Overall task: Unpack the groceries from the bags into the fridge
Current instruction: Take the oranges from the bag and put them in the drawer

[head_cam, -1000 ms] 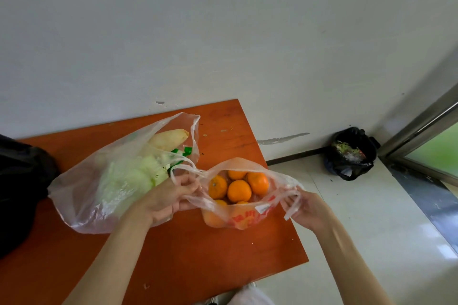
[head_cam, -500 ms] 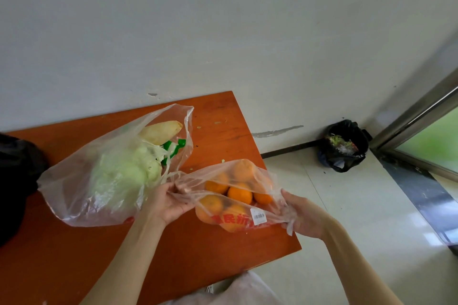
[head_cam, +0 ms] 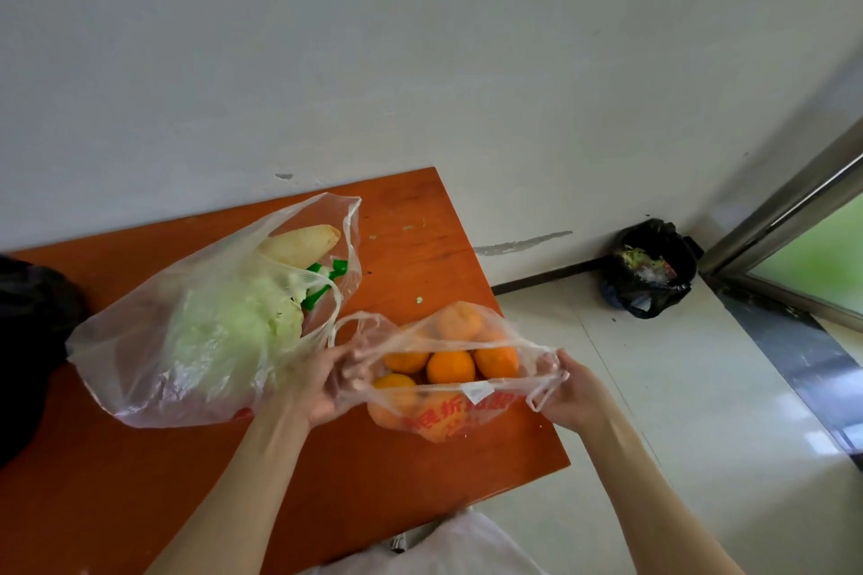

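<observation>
orange bag (head_cam: 448, 411): oranges (head_cam: 450, 367), mouth pinched by left hand (head_cam: 322, 381), right hand (head_cam: 567, 392) | big bag (head_cam: 154, 355): cabbage (head_cam: 229, 332)

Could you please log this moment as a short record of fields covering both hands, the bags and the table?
left hand: grips one handle of the orange bag
right hand: grips the other handle
oranges: inside, mouth pulled open
cabbage bag: lies on the table, left of the orange bag
bin bag: on the floor by the wall
</observation>
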Motion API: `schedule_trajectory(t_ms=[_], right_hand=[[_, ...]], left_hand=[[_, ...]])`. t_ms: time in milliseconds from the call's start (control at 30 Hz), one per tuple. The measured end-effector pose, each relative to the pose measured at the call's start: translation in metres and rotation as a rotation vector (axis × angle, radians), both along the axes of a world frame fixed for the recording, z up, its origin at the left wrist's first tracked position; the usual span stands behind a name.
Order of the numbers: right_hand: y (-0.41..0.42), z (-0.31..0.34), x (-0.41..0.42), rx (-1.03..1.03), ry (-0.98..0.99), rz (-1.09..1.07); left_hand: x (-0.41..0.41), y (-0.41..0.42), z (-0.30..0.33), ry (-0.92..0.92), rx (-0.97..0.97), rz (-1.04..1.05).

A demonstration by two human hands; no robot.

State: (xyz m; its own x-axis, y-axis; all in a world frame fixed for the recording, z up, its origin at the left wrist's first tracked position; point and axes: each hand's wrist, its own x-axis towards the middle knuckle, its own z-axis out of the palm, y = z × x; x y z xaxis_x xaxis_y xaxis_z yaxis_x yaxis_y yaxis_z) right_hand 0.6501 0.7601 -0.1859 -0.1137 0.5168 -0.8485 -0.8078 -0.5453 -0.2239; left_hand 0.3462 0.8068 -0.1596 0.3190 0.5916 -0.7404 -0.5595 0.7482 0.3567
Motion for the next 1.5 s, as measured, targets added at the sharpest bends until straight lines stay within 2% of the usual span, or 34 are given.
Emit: schedule_trajectory(t_ms=[100,200,267,333,367,400,467,500,533,567,600,633,700,767,800,900,1000,1100,1200,1267,1333,1400,1500], right_hand=[[0.003,-0.004,-0.011,-0.094,0.025,0.025],[0.006,-0.005,-0.018,-0.076,0.050,0.040],[0.005,-0.001,-0.016,-0.004,0.016,0.067],[0.006,0.004,-0.011,0.142,-0.114,0.209],[0.006,0.009,-0.010,0.183,-0.281,0.296],[0.006,0.011,-0.010,0.186,-0.528,0.358],[0.005,0.015,-0.009,0.127,-1.196,0.392],[0.006,0.019,-0.010,0.156,-1.482,0.379],[0.007,0.025,-0.012,0.256,-1.688,0.356],[0.007,0.034,-0.018,0.399,-1.803,0.346],[0.007,0.038,-0.023,0.542,-1.847,0.405],[0.006,0.045,-0.032,0.669,-1.850,0.512],[0.004,0.046,-0.049,0.822,-1.813,0.810],[0.006,0.042,-0.057,0.830,-1.822,1.093],[0.008,0.039,-0.056,0.769,-1.869,1.216],[0.012,0.026,-0.044,0.554,-1.955,1.447],[0.014,0.014,-0.032,0.566,-1.843,1.495],[0.020,-0.002,-0.024,0.625,-1.817,1.541],[0.025,-0.018,-0.017,0.682,-1.729,1.633],[0.024,-0.018,-0.016,0.735,-1.657,1.595],[0.022,-0.011,-0.016,0.719,-1.621,1.431],[0.022,-0.005,-0.014,0.672,-1.736,1.303],[0.023,0.001,-0.015,0.773,-1.864,1.134]], left_hand=[[0.010,0.003,-0.006,-0.050,0.028,0.212],[0.016,0.006,-0.006,0.112,-0.031,0.326],[0.015,0.007,-0.001,0.218,0.022,0.260],[0.012,0.007,0.011,0.342,0.117,0.085],[0.010,0.004,0.019,0.500,0.178,-0.055],[0.010,0.001,0.029,0.731,0.256,-0.235],[0.015,-0.007,0.046,1.324,0.468,-0.595],[0.018,-0.011,0.053,1.570,0.616,-0.640],[0.024,-0.014,0.059,1.719,0.767,-0.574],[0.030,-0.016,0.065,1.772,0.917,-0.448],[0.037,-0.017,0.069,1.758,1.075,-0.325],[0.045,-0.018,0.070,1.728,1.245,-0.287],[0.063,-0.020,0.063,1.718,1.559,-0.466],[0.070,-0.020,0.042,1.647,1.694,-0.773],[0.067,-0.017,0.032,1.621,1.682,-0.885],[0.054,-0.005,0.010,1.752,1.586,-1.214],[0.043,0.006,0.009,1.814,1.454,-1.511],[0.036,0.017,0.011,1.895,1.218,-1.729],[0.035,0.019,-0.001,1.812,1.132,-1.738],[0.039,0.016,-0.005,1.753,1.128,-1.691],[0.046,0.013,-0.005,1.709,1.215,-1.465],[0.052,0.010,-0.004,1.657,1.376,-1.195],[0.067,0.005,-0.012,1.678,1.575,-1.069]])
